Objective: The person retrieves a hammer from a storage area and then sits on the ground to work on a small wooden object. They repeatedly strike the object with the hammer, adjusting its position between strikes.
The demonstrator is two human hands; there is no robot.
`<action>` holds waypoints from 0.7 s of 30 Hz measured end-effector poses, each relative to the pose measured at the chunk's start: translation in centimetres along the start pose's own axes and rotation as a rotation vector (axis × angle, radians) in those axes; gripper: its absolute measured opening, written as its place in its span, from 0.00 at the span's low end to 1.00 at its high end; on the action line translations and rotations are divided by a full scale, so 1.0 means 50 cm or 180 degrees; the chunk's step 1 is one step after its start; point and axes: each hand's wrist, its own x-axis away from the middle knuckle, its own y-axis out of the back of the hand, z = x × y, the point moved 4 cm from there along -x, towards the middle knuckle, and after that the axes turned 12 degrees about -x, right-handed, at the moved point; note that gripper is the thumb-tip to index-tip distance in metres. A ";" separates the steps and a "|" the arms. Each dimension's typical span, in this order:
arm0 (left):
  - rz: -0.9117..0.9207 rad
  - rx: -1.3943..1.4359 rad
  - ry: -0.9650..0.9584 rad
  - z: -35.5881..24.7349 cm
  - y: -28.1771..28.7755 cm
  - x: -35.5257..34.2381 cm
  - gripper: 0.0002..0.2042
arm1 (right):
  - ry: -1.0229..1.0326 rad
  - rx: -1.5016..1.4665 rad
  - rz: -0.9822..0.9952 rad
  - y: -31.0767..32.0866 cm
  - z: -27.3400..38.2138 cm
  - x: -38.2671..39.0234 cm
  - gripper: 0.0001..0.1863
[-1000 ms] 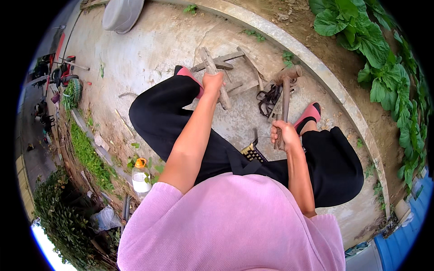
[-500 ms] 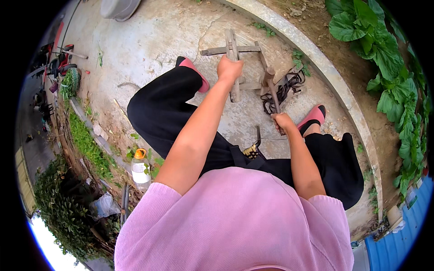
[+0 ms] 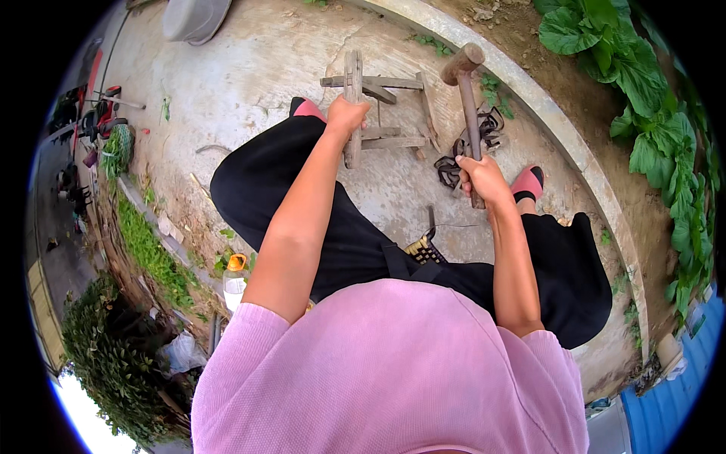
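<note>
My left hand is closed around the left bar of a weathered wooden frame, which looks like a stool frame with crosspieces and legs. It stands tilted on the concrete between my feet. My right hand grips the handle of a hammer with a thick brown head, raised with its head pointing away from me. The hammer touches nothing but my hand. Behind the handle lies a tangle of dark straps, partly hidden by it.
A woven seat edge shows between my legs. At left stand a clear bottle with an orange cap and a green netted bundle. A grey tub sits at the far left. A concrete kerb borders leafy plants on the right.
The hammer has come up from beside the frame's right side, its head swinging away and to the right. My left hand and the frame's left bar have shifted left, turning the frame.
</note>
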 end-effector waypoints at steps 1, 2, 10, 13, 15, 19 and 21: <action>0.0031 -0.0050 -0.0024 -0.002 0.004 0.008 0.10 | 0.0186 0.0007 0.0048 -0.011 0.029 0.014 0.10; 0.0085 -0.0111 -0.0054 -0.006 0.003 0.013 0.10 | 0.0365 -0.0001 0.0074 -0.017 0.055 0.024 0.10; -0.0128 -0.1218 -0.0404 -0.041 -0.026 0.011 0.18 | 0.1107 0.0445 0.0115 -0.057 0.151 -0.010 0.09; -0.0140 -0.1447 -0.0471 -0.052 -0.040 0.017 0.19 | 0.0939 0.0885 -0.0105 -0.024 0.060 -0.136 0.11; -0.0032 -0.1508 -0.0495 -0.060 -0.042 0.028 0.19 | 0.0618 0.1740 -0.0418 0.031 -0.042 -0.221 0.13; -0.0259 -0.1955 -0.0739 -0.101 -0.047 0.032 0.19 | 0.0110 0.2373 -0.0546 0.135 -0.198 -0.341 0.11; -0.0191 -0.1855 -0.0626 -0.099 -0.061 0.041 0.19 | -0.0616 0.1532 -0.0278 0.108 -0.134 -0.301 0.09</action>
